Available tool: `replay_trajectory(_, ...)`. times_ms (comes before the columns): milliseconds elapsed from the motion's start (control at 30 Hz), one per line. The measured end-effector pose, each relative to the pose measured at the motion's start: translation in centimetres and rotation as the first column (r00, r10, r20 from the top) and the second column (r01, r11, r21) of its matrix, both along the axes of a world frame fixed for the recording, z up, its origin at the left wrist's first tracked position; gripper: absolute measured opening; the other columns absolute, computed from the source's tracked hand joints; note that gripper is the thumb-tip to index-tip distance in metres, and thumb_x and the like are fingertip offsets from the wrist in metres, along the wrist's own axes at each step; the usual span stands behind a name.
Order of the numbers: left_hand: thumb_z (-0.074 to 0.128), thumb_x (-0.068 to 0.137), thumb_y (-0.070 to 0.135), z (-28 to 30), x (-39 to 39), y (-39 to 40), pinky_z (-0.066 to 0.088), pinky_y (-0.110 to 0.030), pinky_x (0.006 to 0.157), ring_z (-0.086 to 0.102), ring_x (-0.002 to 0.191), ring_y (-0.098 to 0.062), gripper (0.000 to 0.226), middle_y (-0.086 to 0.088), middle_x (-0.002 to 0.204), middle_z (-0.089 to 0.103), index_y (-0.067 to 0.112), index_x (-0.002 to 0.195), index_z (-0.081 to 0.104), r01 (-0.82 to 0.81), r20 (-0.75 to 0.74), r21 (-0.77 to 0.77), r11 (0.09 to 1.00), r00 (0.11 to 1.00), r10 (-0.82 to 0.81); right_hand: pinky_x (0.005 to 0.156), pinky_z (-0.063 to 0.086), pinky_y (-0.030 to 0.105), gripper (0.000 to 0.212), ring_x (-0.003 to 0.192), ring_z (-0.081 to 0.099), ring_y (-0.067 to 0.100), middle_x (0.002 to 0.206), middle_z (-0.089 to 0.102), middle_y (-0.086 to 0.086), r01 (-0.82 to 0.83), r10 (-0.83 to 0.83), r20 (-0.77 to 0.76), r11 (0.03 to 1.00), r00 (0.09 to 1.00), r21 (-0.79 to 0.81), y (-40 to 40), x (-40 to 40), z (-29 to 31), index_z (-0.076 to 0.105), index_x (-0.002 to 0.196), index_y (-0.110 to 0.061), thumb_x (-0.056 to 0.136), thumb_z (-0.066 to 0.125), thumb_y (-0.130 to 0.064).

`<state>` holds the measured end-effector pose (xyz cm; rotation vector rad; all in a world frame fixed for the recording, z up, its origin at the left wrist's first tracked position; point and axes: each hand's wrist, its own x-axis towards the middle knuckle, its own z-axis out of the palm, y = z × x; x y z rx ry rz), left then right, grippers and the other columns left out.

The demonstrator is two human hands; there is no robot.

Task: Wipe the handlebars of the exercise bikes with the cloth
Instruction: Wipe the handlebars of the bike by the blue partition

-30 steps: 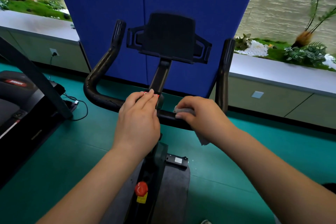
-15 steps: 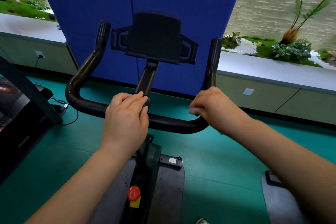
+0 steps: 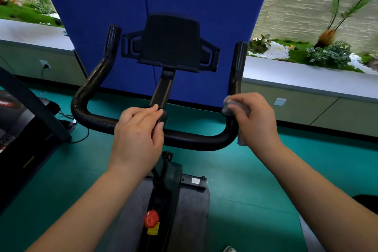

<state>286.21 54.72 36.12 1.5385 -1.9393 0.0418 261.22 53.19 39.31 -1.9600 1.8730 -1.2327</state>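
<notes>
- Step in hand: wiping the handlebar (image 3: 184, 138) at its right bend, where the right hand (image 3: 255, 118) grips the cloth (image 3: 229, 105) against the bar.
- The left hand (image 3: 139, 133) grips the handlebar's middle, steadying it.
- Next, probably: slide the cloth up the right upright, keeping pressure.
</notes>
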Motion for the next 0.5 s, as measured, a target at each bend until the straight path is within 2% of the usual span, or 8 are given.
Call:
replay_trajectory(100, 0.047, 0.088, 0.026, -0.1, -0.1, -0.2, 0.042, -0.044, 0.096, 0.051, 0.112, -0.023, 0.037, 0.003, 0.121, 0.064, 0.013, 0.118, 0.065, -0.016, 0.034, 0.009, 1.0, 0.999, 0.016, 0.085, 0.028, -0.005, 0.033, 0.095, 0.047, 0.004, 0.106, 0.045, -0.003, 0.172, -0.189, 0.327, 0.982, 0.926, 0.08, 0.5, 1.0, -1.3, 0.058, 0.127, -0.02, 0.094, 0.057, -0.016)
replay_trajectory(233, 0.045, 0.087, 0.024, -0.2, -0.5, -0.4, 0.041, -0.042, 0.097, 0.052, 0.111, -0.024, 0.036, 0.0, 0.118, 0.064, 0.011, 0.114, 0.065, -0.041, 0.022, -0.007, 0.999, 0.999, 0.041, 0.085, 0.032, -0.003, 0.046, 0.091, 0.047, 0.001, 0.102, 0.038, -0.005, 0.25, -0.266, 0.563, 0.962, 0.782, 0.108, 4.0, 4.2, -3.7, 0.045, 0.141, -0.017, 0.096, 0.053, -0.013)
replay_trajectory(333, 0.045, 0.086, 0.023, -0.1, -0.7, -0.3, 0.04, -0.043, 0.098, 0.052, 0.11, -0.026, 0.036, -0.002, 0.117, 0.065, 0.009, 0.113, 0.066, -0.056, 0.01, -0.024, 0.998, 0.998, 0.056, 0.081, 0.03, -0.005, 0.044, 0.087, 0.048, -0.002, 0.105, 0.04, -0.001, 0.325, -0.335, 0.623, 0.936, 0.707, 0.135, 4.2, 4.5, -3.6, 0.046, 0.14, -0.017, 0.096, 0.052, -0.013)
replay_trajectory(400, 0.045, 0.086, 0.022, -0.1, -0.8, -0.3, 0.04, -0.043, 0.099, 0.052, 0.11, -0.026, 0.036, -0.002, 0.117, 0.065, 0.009, 0.113, 0.065, -0.059, 0.014, -0.026, 0.998, 0.998, 0.06, 0.09, 0.036, 0.005, 0.039, 0.087, 0.052, -0.002, 0.115, 0.048, 0.004, 0.382, -0.403, 0.657, 0.906, 0.637, 0.185, 2.1, 3.5, -3.6, 0.051, 0.136, -0.017, 0.098, 0.05, -0.019)
replay_trajectory(433, 0.045, 0.086, 0.022, -0.1, -0.8, -0.3, 0.039, -0.043, 0.099, 0.052, 0.11, -0.026, 0.036, -0.003, 0.116, 0.065, 0.009, 0.112, 0.065, -0.058, 0.016, -0.028, 0.998, 0.998, 0.059, 0.097, 0.041, 0.016, 0.036, 0.089, 0.055, 0.0, 0.12, 0.052, 0.006, 0.396, -0.431, 0.687, 0.891, 0.585, 0.223, 0.9, 3.1, -3.9, 0.054, 0.134, -0.018, 0.099, 0.049, -0.023)
replay_trajectory(500, 0.045, 0.086, 0.021, -0.1, -0.8, -0.3, 0.039, -0.042, 0.099, 0.053, 0.109, -0.027, 0.035, -0.003, 0.115, 0.065, 0.008, 0.112, 0.066, -0.062, 0.017, -0.038, 0.997, 0.998, 0.062, 0.099, 0.047, 0.037, 0.036, 0.091, 0.061, 0.012, 0.121, 0.057, 0.01, 0.382, -0.473, 0.732, 0.872, 0.49, 0.307, -0.3, 3.1, -4.5, 0.059, 0.126, -0.022, 0.098, 0.046, -0.039)
